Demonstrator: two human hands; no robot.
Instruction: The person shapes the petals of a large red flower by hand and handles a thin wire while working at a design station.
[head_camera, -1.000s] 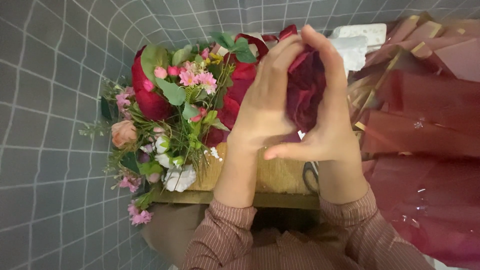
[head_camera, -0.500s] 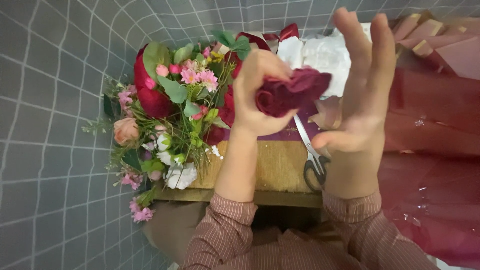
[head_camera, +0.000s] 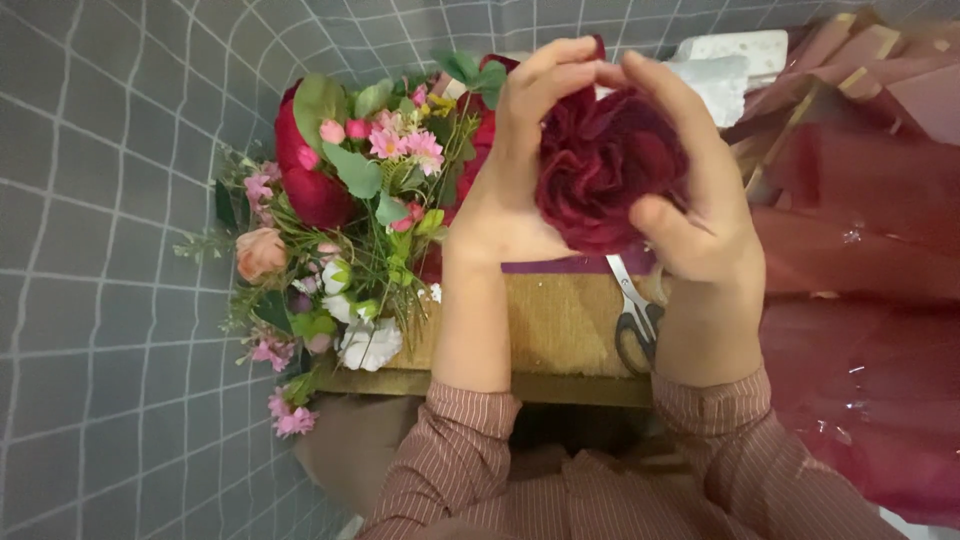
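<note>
Both hands cup a dark red fabric rose above the counter.

I start with the biggest thing in view, the heap of dark red sheer wrapping (head_camera: 860, 300) filling the right side, over a grey tiled floor (head_camera: 100, 300). Next comes the mixed bouquet (head_camera: 340, 220) lying at the left end of the wooden counter (head_camera: 560, 325), pink and red blooms with green leaves. Then my two grips: the left hand (head_camera: 510, 170) and right hand (head_camera: 700, 220) are both curled closed around the red rose (head_camera: 605, 165), held up between them, fingertips meeting over its top. Smallest, the scissors (head_camera: 635, 320) lie on the counter just under the right hand. I judge the step to be shaping the rose's petals; the next move calls for light, even finger pressure so the layers hold.
</note>
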